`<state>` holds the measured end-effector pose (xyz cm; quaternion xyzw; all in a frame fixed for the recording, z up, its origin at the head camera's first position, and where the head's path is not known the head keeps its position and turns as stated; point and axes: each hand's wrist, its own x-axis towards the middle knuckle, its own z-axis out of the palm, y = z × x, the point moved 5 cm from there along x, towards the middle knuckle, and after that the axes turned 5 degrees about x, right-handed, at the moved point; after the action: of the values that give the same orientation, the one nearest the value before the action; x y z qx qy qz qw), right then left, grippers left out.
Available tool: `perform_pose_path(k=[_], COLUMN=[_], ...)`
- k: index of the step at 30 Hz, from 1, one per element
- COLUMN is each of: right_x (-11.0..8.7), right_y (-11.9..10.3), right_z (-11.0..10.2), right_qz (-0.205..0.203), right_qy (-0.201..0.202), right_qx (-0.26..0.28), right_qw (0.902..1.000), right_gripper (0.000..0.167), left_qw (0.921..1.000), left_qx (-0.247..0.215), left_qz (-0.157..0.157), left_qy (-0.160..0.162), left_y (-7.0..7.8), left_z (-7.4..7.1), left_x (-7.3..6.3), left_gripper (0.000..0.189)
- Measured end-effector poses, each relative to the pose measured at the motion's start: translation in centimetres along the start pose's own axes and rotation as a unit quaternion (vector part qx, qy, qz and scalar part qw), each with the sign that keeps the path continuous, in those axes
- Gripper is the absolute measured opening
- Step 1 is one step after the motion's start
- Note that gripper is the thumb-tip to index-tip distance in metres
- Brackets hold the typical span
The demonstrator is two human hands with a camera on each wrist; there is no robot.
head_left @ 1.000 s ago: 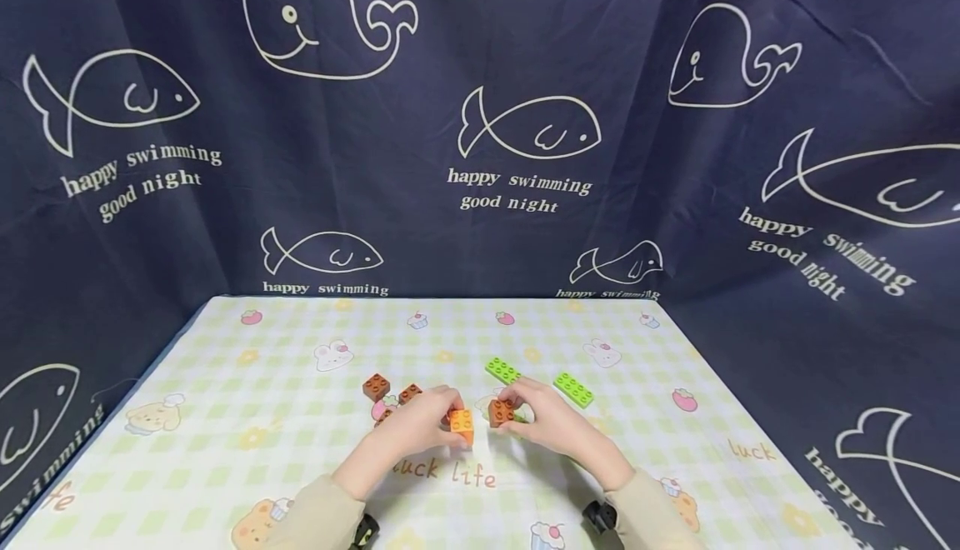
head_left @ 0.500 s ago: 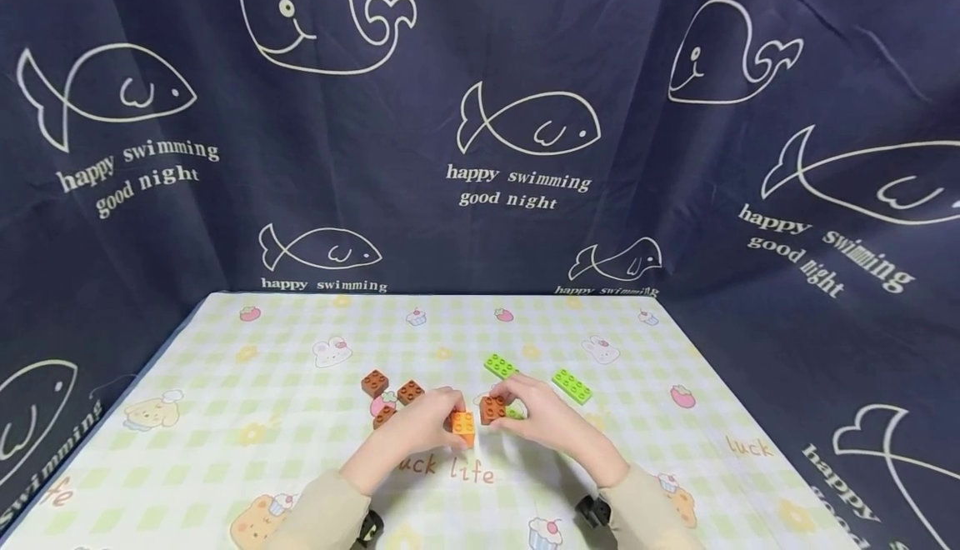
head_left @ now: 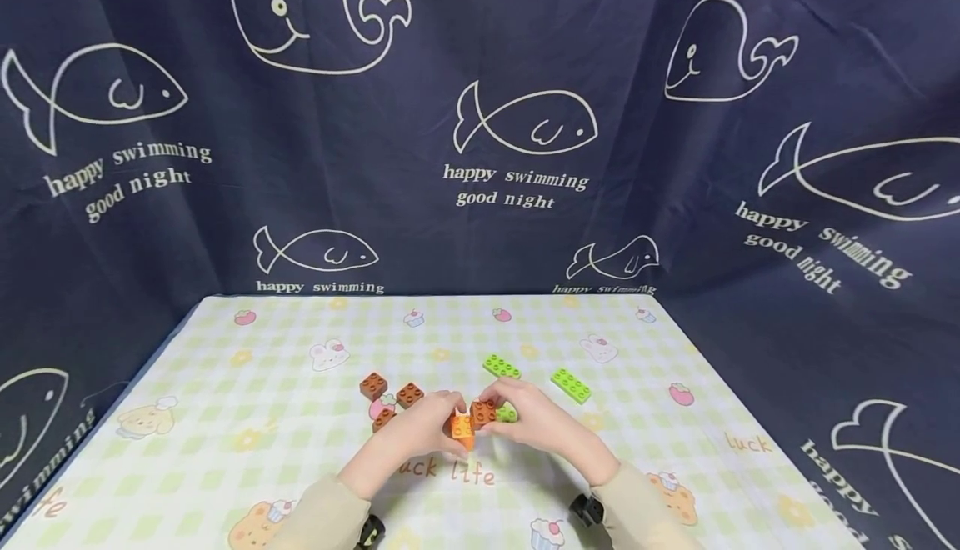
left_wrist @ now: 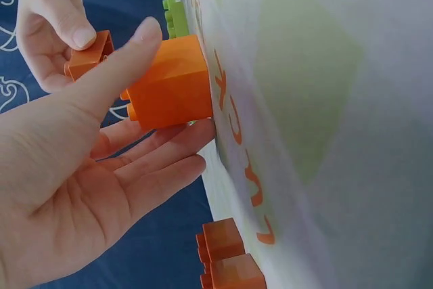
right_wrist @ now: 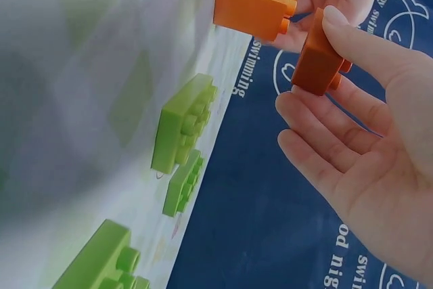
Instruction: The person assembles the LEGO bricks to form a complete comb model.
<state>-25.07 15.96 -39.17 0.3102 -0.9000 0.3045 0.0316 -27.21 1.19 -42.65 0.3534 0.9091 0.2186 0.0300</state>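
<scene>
Pinching orange block point(left_wrist: 174, 86), studs up, between thumb and fingers of left hand point(left_wrist: 81, 181); holding brown block point(right_wrist: 316, 59) likewise in right hand point(right_wrist: 385, 167), just beside and higher.

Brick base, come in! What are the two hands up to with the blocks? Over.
Left hand pinches orange block. Right hand pinches brown block, close to orange block's studded top. Nothing seen between the two blocks.
</scene>
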Motion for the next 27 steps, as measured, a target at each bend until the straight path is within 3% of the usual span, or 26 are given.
perform_pose_path(k=[8,20,27], right_x=[0.8,1.2,1.4], right_y=[-0.5,-0.8,-0.7], right_z=[0.5,1.3,1.9], right_qz=[-0.001,-0.014,-0.017], right_qy=[-0.016,-0.031,-0.045], right_qx=[-0.009,0.004,0.002], right_qw=[0.9998,0.9994,0.9989], right_gripper=[0.038,0.034,0.032], left_qw=[0.9998,0.9990,0.9976], left_qx=[-0.016,-0.042,-0.068], left_qz=[-0.005,0.012,0.002], left_qy=[-0.011,-0.007,-0.014], left_y=[-0.4,-0.4,-0.5], left_z=[0.2,-0.1,-0.3], left_x=[0.0,0.2,0.0], left_gripper=[0.046,0.033,0.030])
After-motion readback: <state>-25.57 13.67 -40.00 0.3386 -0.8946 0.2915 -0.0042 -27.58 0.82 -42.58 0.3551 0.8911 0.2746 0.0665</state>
